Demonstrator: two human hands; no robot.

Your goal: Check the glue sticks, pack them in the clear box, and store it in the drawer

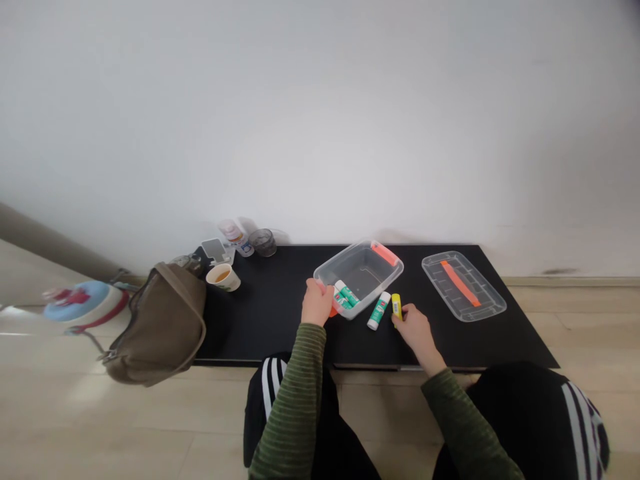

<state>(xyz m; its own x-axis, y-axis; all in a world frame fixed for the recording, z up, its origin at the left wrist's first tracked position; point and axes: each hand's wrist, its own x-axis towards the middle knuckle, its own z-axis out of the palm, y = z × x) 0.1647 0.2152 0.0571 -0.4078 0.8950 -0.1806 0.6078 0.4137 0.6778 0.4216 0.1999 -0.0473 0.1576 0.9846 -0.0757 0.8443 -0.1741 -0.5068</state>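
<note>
Yellow tube [397,305] is in your right hand [414,328], closed round its near part between thumb and fingers, just right of the clear box [367,270] on the black table [270,320]. Whether it touches the tabletop, you cannot tell from this angle. Gripping low leaves its upper part and label free, perhaps because it is easiest to pinch from your side. Your left hand [317,302] is closed on the box's near end, by the orange latch; that hold probably steadies the light plastic. Green-and-white tubes [347,292] lie inside at that end, seemingly because the opening there is closest to you. Between box and right hand, a loose green tube [379,311] lies within easy reach. Well to the right, the lid [463,288] rests flat, apart from the box, which leaves the top uncovered and the space between free for your right hand.
</note>
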